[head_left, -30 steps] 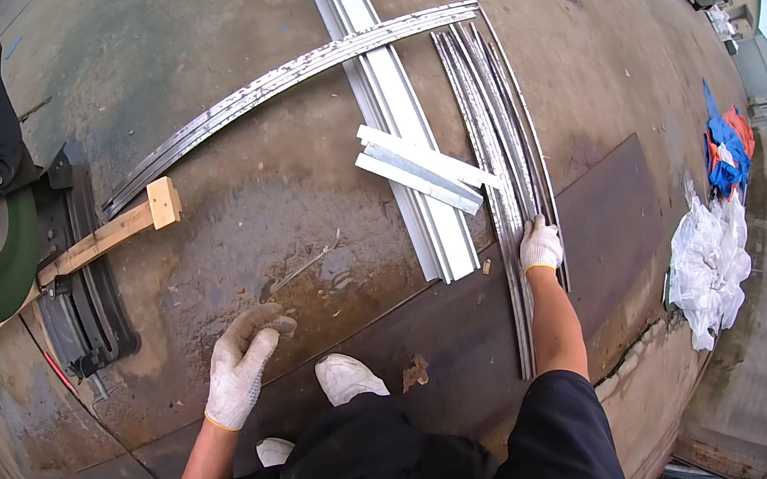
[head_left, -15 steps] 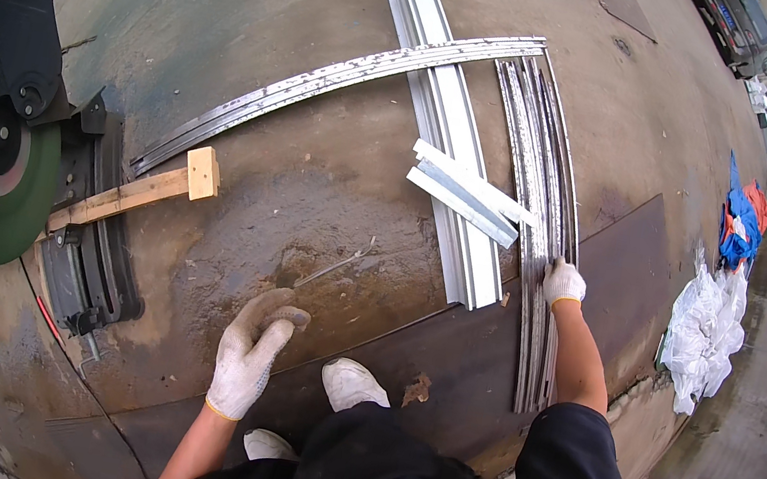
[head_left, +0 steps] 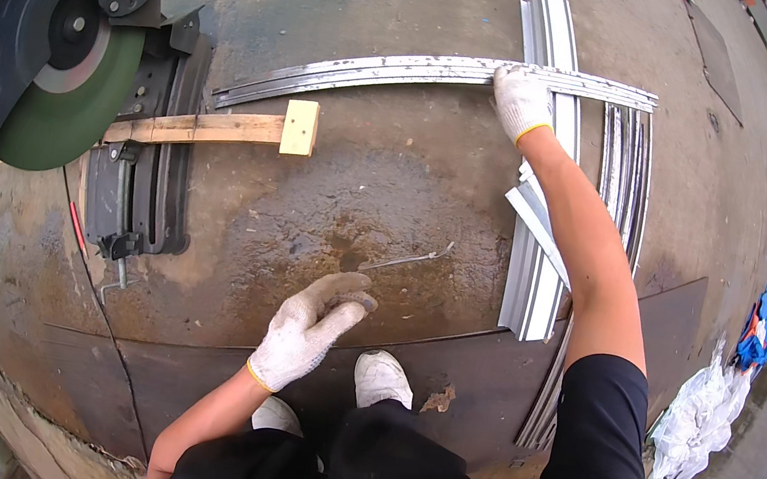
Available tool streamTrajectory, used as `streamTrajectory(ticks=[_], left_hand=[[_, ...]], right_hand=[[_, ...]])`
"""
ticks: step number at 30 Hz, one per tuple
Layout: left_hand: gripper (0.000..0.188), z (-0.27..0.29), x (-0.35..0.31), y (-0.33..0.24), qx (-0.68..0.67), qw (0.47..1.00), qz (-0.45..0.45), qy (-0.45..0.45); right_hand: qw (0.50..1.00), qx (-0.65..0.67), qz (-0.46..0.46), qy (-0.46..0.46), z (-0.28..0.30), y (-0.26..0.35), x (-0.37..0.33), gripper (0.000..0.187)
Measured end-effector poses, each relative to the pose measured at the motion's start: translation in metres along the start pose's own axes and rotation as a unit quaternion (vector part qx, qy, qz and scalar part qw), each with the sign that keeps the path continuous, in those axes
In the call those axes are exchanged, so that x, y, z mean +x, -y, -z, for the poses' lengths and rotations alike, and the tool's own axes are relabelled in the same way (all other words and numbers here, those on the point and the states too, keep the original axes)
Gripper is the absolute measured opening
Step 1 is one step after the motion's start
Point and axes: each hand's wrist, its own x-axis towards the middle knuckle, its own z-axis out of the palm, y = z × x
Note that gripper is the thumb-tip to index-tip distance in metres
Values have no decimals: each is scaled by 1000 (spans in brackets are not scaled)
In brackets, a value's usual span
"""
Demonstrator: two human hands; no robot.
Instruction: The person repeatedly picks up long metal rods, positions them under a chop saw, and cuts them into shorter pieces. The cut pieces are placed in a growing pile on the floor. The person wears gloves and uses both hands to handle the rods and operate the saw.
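Observation:
My right hand (head_left: 525, 103), in a white knit glove with a yellow cuff, is closed on long, thin metal strips (head_left: 382, 69) where they cross a pale metal channel (head_left: 530, 305). Those strips reach left toward a cut-off saw (head_left: 56, 73) with a green disc. My left hand (head_left: 309, 323), gloved alike, hovers above the ground near my shoes, its fingers bent, thumb apart and nothing between them. Beneath my right forearm, short angled metal pieces (head_left: 538, 227) rest on the channel. More narrow metal strips (head_left: 631, 169) lie at right, partly hidden by that arm.
A wooden bar with an end block (head_left: 299, 128) sticks out from the saw's base (head_left: 166, 173). A thin rod (head_left: 410, 260) lies on wet ground. Dark sheeting (head_left: 227, 386) is underfoot, with a cable (head_left: 110, 326) at left. White plastic (head_left: 704, 415) and blue cloth (head_left: 758, 333) lie at right.
My right hand has left the right-hand bundle and moved up and left onto the crossing strips. My left hand stays empty. The view has shifted, so the saw appears higher and further right.

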Motion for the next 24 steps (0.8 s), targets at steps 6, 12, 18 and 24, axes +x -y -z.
streamTrajectory(ticks=[6,12,18,24], left_hand=[[37,18,-12,2,3,1000,-12,-21],[39,16,-10,12,62,997,-52,-16],[38,5,-14,-5,44,996,-71,32],[42,4,-25,4,0,992,-123,27]], right_hand=[[974,-110,134,145,5,-4,25,20],[989,-2,97,113,65,-19,21,21],[983,117,144,-6,113,-78,-3,21],[952,306,-21,-4,189,-66,-103,22]])
